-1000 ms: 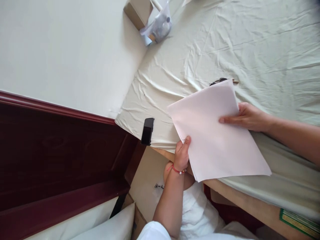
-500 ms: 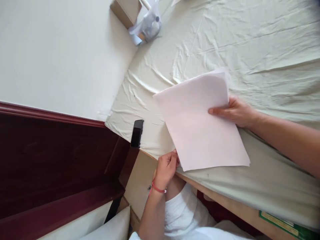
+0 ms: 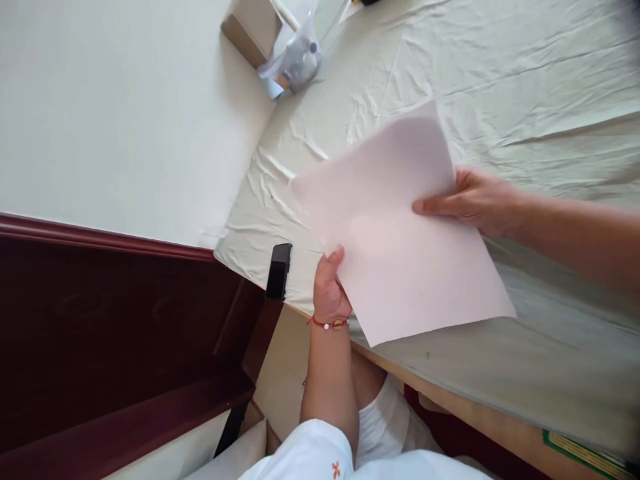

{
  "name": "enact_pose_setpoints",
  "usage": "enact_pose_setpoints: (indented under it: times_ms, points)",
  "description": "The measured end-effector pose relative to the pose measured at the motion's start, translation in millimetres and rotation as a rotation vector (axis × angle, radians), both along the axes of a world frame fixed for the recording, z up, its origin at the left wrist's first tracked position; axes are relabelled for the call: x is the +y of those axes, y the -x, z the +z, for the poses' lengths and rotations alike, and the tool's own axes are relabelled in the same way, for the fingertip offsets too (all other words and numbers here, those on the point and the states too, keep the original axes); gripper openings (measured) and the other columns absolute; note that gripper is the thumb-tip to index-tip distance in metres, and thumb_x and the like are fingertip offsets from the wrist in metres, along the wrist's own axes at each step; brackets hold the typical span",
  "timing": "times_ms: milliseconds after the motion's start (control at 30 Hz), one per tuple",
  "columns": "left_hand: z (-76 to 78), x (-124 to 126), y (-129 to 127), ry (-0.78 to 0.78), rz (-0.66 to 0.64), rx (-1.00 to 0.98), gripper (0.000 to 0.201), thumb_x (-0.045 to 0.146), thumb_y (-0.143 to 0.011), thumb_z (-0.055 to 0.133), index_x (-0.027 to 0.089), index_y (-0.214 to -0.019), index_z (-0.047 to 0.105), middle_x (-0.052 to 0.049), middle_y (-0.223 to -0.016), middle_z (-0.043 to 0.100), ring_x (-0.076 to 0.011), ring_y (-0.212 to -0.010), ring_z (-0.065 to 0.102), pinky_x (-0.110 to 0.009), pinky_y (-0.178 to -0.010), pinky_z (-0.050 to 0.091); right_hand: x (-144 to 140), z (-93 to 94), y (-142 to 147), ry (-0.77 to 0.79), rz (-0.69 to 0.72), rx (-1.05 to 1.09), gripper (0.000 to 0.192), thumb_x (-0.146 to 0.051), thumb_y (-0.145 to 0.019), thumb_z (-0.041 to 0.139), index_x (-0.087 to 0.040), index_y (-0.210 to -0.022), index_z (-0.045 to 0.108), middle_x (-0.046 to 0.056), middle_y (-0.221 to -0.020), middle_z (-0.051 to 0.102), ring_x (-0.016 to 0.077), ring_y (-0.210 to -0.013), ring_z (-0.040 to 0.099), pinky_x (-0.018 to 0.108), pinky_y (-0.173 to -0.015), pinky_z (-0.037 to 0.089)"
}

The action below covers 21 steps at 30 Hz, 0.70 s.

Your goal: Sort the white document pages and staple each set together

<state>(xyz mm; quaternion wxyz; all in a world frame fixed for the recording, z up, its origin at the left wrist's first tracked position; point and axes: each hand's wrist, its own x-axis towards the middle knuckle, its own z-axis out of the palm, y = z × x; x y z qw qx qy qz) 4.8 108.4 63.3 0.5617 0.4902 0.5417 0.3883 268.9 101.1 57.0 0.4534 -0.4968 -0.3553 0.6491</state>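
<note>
A stack of blank white paper (image 3: 400,247) is held up over the cloth-covered surface, tilted, its far corner slightly curled. My right hand (image 3: 475,200) grips its right edge, thumb flat on top and fingers hidden underneath. At the left edge is my left hand (image 3: 331,290), a red string bracelet on its wrist. Its thumb points up along the paper's edge while the other fingers are out of sight behind the paper. A black phone (image 3: 279,271) lies left of my left hand, close to the table's edge.
A pale green wrinkled cloth (image 3: 525,87) covers the table. At the back left, a cardboard box (image 3: 253,30) and a clear plastic bag with things in it (image 3: 300,63) stand against the white wall (image 3: 110,120). Dark red wood panelling (image 3: 115,333) runs along the left.
My left hand has moved up from the paper's lower left corner to the middle of its left edge. The paper and my right hand have shifted slightly upward, and the paper's tilt has changed.
</note>
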Motion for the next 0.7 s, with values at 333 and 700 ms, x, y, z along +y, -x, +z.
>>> enact_pose_setpoints:
  times_ms: [333, 700]
  points:
    - [-16.9, -15, -9, 0.227, 0.111, -0.107, 0.056, 0.041, -0.051, 0.102, 0.018, -0.098, 0.080, -0.011, -0.100, 0.086, -0.0378, -0.111, 0.080, -0.054, -0.107, 0.061, -5, -38.1, -6, -0.162, -0.046, 0.069, 0.064, -0.046, -0.069, 0.096, -0.025, -0.124, 0.071, 0.006, -0.112, 0.081, 0.0306, -0.104, 0.078, 0.043, -0.084, 0.070]
    - [-23.3, -4, -5, 0.272, 0.327, -0.298, 0.061, 0.051, -0.061, 0.097, 0.015, -0.106, 0.077, -0.013, -0.112, 0.084, -0.0369, -0.123, 0.076, -0.048, -0.112, 0.059, -6, -32.6, -16, 0.057, 0.099, 0.082, 0.022, -0.036, -0.089, 0.085, -0.016, -0.094, 0.077, 0.007, -0.094, 0.083, 0.0223, -0.076, 0.078, 0.030, -0.063, 0.067]
